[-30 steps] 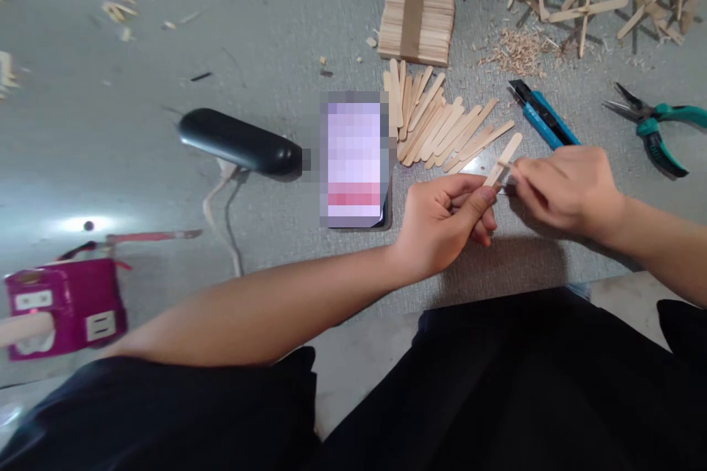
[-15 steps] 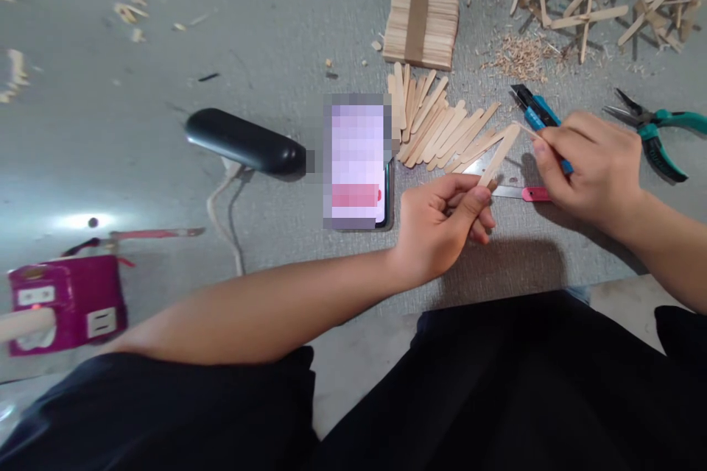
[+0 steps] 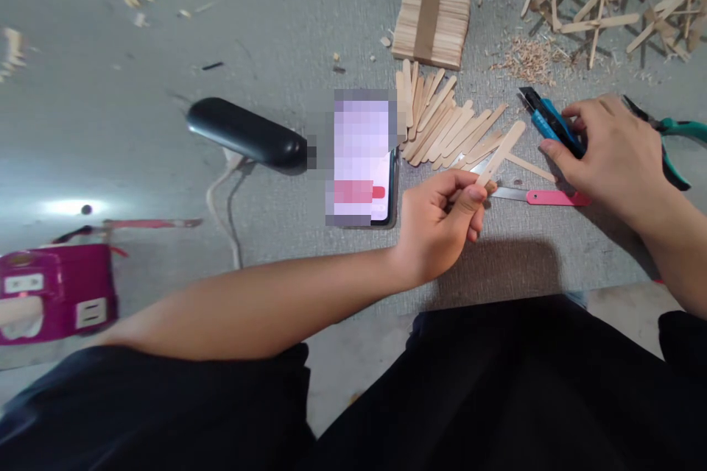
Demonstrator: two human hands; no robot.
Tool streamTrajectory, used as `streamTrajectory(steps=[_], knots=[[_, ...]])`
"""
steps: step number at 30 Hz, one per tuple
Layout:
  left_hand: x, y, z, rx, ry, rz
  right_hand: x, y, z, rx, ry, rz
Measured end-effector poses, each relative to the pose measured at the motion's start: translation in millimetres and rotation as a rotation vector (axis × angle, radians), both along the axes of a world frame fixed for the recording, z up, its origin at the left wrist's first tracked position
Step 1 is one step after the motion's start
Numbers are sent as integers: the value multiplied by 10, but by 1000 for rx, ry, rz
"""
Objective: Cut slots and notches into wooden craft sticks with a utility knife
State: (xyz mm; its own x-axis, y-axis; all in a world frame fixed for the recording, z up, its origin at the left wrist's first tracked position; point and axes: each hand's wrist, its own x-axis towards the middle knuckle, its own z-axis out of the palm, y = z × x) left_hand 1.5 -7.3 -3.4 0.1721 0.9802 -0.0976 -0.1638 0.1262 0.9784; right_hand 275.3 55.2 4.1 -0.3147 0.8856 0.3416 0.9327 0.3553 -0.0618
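My left hand [image 3: 442,224] is closed, pinching a flat wooden craft stick [image 3: 502,153] between thumb and fingers, its rounded end pointing up and right. A second, narrower stick [image 3: 531,167] slants away behind it; whether the two touch, I cannot tell. My right hand [image 3: 610,151] has its thumb and fingers around the blue and black utility knife [image 3: 552,121], which lies on the table with its tip pointing up-left. Just below, a thin blade with a pink handle [image 3: 555,197] lies partly under the left fingers. Loose craft sticks [image 3: 442,125] are spread beyond the left hand.
A banded bundle of sticks [image 3: 456,29] lies farther back, near wood shavings [image 3: 533,59] and joined stick frames [image 3: 599,18]. Green-handled pliers [image 3: 682,129] are at right. A phone [image 3: 361,147], a black case [image 3: 246,132] with a cable, and a purple power socket [image 3: 60,294] sit left.
My right hand has let go of the narrow stick and moved right onto the utility knife. The left hand still holds its craft stick. The view has shifted slightly.
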Motion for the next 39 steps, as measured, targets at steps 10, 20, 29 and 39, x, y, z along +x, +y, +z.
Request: streamTrajectory(steps=[10, 20, 29, 39], knots=[[21, 42, -22, -6, -64, 55, -30, -165, 397, -261, -55, 428], [38, 47, -9, 6, -84, 50, -128, -315, 387, -209, -326, 463], [54, 39, -23, -27, -151, 45, -43, -262, 393, -104, 56, 239], [67, 2, 34, -63, -121, -17, -359, -404, 213, -180, 148, 381]])
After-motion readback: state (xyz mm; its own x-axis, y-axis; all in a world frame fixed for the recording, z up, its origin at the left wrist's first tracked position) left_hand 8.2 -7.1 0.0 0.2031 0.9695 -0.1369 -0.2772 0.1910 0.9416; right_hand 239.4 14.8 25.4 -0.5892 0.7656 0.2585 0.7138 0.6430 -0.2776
